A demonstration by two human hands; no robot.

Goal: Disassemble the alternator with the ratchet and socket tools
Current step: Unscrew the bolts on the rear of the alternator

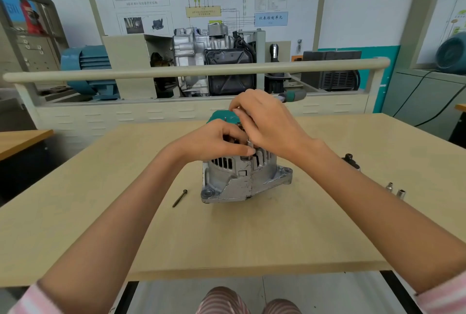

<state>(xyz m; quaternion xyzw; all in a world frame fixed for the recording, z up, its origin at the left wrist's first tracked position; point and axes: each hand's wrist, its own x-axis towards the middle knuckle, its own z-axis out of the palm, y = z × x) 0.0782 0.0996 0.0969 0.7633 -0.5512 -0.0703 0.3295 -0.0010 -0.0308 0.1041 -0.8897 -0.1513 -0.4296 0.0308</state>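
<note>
Head view showed both hands atop the alternator [242, 180]: left hand [216, 140] pinched a socket [250, 146], right hand [267, 122] gripped the ratchet [293, 96].

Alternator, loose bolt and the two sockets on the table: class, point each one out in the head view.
alternator [237, 182]: head view, on the grey housing's front face.
loose bolt [179, 198]: head view, mid-shank, left of the alternator.
two sockets [400, 193]: head view, on the nearer socket's side.
</note>
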